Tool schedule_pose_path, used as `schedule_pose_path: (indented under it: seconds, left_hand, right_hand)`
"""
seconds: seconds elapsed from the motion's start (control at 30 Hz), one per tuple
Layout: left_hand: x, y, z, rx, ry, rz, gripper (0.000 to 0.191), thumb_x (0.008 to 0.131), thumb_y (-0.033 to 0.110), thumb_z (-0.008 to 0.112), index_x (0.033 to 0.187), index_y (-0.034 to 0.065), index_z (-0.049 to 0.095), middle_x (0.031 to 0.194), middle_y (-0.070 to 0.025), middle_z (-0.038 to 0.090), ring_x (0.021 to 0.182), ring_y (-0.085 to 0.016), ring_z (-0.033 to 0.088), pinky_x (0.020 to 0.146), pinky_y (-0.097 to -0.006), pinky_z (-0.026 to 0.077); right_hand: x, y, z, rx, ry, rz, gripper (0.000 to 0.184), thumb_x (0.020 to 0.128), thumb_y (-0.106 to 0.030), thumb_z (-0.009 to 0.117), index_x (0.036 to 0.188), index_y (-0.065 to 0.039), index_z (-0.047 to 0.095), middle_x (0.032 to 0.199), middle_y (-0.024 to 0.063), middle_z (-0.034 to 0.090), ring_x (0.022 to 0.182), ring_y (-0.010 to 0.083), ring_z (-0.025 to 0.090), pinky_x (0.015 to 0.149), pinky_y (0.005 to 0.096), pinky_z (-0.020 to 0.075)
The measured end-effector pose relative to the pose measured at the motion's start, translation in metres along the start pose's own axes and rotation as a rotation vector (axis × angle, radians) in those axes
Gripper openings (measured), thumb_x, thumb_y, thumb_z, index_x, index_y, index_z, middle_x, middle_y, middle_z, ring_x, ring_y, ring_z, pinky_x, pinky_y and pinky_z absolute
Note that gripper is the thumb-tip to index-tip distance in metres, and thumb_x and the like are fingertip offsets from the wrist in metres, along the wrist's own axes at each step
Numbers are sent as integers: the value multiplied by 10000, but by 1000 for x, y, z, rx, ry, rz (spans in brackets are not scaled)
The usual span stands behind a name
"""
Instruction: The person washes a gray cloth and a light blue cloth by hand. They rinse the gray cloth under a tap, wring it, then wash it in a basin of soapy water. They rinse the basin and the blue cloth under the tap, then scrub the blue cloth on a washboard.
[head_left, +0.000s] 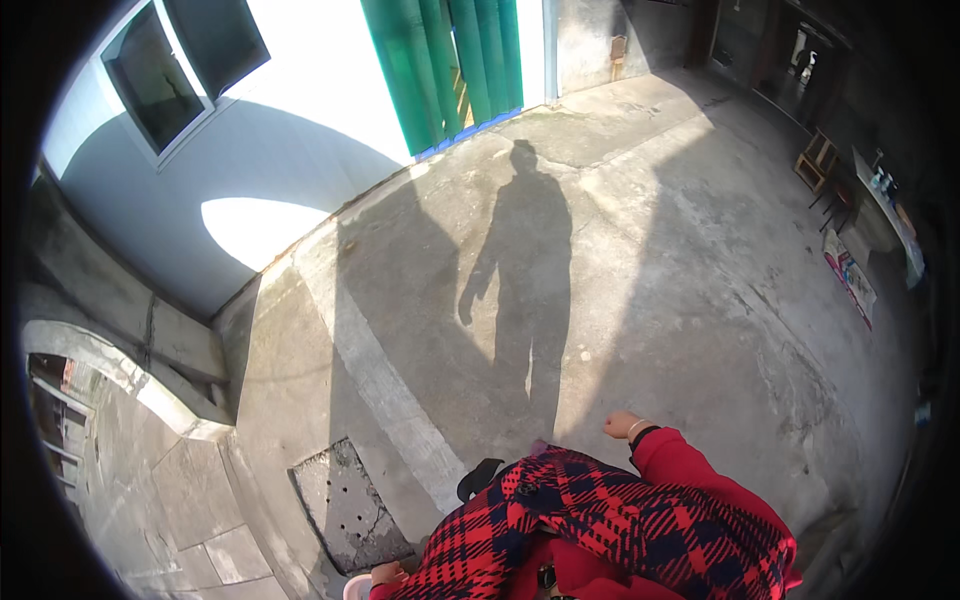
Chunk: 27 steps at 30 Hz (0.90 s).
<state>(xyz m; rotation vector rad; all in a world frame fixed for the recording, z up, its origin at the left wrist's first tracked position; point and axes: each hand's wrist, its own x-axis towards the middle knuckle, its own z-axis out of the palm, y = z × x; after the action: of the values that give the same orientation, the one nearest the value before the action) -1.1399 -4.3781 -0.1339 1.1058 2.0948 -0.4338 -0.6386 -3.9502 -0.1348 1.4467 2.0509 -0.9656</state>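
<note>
At the bottom edge, my left hand (388, 574) has curled fingers against the rim of a pale pink container (358, 588). Only a small part of that container shows, and the grip itself is partly hidden. My right hand (621, 424) is held out over the concrete floor, its fingers curled in and nothing visible in them. A thin bracelet (639, 426) circles that wrist below a red sleeve (679, 455). My red and navy checked garment (600, 495) fills the lower middle. The dark tip of a shoe (480, 478) pokes out past it.
Beside my left side lies a cracked concrete slab with holes (352, 502). A raised curb (120, 360) curves at far left. Ahead, green curtains (457, 75) hang in a doorway by a window (157, 82). At right stand a wooden chair (816, 160) and a counter (889, 202) with bottles.
</note>
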Motion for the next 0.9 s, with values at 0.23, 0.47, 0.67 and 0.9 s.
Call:
schedule_pose_path:
  seconds: [0.23,0.47,0.67,0.9]
  left_hand:
    - [216,156,-245,-383,-19,-122,200,697,229,596,825,77,614,691,-91,611,631,-224,600,515,-355,458]
    - [394,202,-429,-702,-16,-181,229,721,179,561,883,24,605,670,-80,597,572,-190,582,445,-332,444]
    - [569,373,-631,-561,262,329,293,730,180,565,953,-5,607,719,-88,625,569,-183,592,532,-319,484]
    - [562,571,-787,-809,-47,765,256,808,174,557,1011,18,569,893,-67,614,818,-160,599,635,-284,477]
  right_hand:
    - [124,-96,-181,259,378,-225,285,736,-222,459,858,-35,636,857,182,623,821,347,583,715,419,445]
    - [185,-29,-209,167,198,107,271,743,-219,484,833,-28,654,847,181,627,826,353,588,746,429,453]
    - [192,46,-148,114,-51,505,275,683,-253,546,853,-74,669,892,170,629,877,318,597,773,395,458]
    - [329,38,-245,312,-106,482,315,742,-273,485,851,-35,661,892,196,621,876,343,584,784,420,445]
